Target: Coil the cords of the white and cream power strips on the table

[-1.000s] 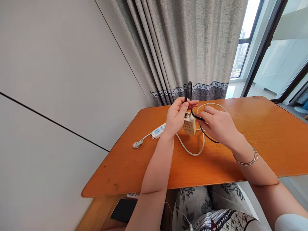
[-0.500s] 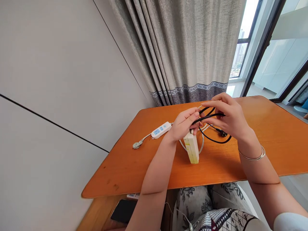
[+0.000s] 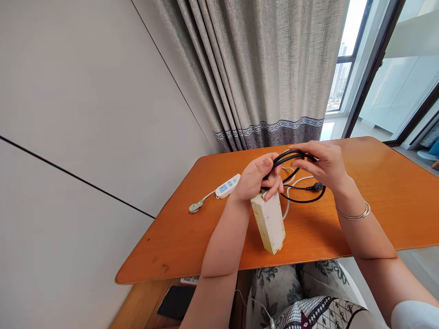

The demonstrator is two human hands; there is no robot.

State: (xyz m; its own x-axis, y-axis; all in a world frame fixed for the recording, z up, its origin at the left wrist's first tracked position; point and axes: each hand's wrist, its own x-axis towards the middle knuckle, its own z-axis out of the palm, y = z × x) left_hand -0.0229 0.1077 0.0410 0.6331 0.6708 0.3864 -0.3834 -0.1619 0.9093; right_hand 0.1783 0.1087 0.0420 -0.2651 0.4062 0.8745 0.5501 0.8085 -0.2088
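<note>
A black power cord [image 3: 290, 156] is gathered in loops between my two hands. My left hand [image 3: 259, 177] is closed around one end of the loops, just above an off-white, box-shaped device [image 3: 270, 221] that hangs tilted beneath it. My right hand [image 3: 320, 162] pinches the other side of the loops between thumb and fingers. From the bundle the cord's free end droops in a curve to a black plug [image 3: 317, 187] below my right hand. How the cord joins the box is hidden by my left fingers.
A white power strip [image 3: 228, 186] with a grey-white plug [image 3: 196, 207] lies left of my hands on the orange wooden table [image 3: 377, 196]. A white cable [image 3: 287, 208] lies behind the box. Below the table's front edge is a black phone-like slab [image 3: 176, 301].
The off-white box has swung toward me and shows more of its broad side. The black loops are drawn closer together, and my right hand has shifted slightly left with its fingers closing on them.
</note>
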